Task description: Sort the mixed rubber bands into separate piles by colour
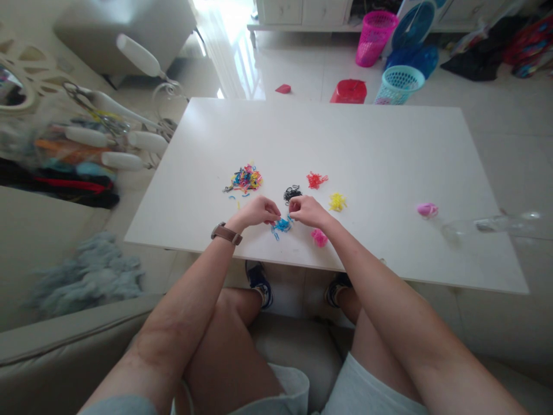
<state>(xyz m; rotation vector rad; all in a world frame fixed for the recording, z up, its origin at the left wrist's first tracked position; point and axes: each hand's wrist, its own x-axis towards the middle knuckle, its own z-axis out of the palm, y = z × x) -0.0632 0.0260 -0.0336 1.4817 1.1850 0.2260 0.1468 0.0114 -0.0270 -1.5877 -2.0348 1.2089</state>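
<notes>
My left hand [263, 211], a watch [227, 233] on its wrist, is pinched closed at the upper left of a pile of small blue loops [283, 225]. What its fingertips hold, if anything, is too small to make out. My right hand [306, 210] is closed in a pinch just right of it, with a bit of blue at its fingertips. Behind the right fingers lies a pile of black loops [292, 193], partly covered. Red loops [317, 180], yellow pieces [337, 202] and pink pieces [319, 237] form separate little heaps. A mixed-colour pile [247, 177] lies to the left.
The white table [367, 138] carries a pink object [427, 210] and a clear bottle [488, 225] lying at the right. A lamp with white shades [138, 55] stands beside the left edge. Beyond the far edge are a red stool [351, 90] and plastic baskets [400, 80].
</notes>
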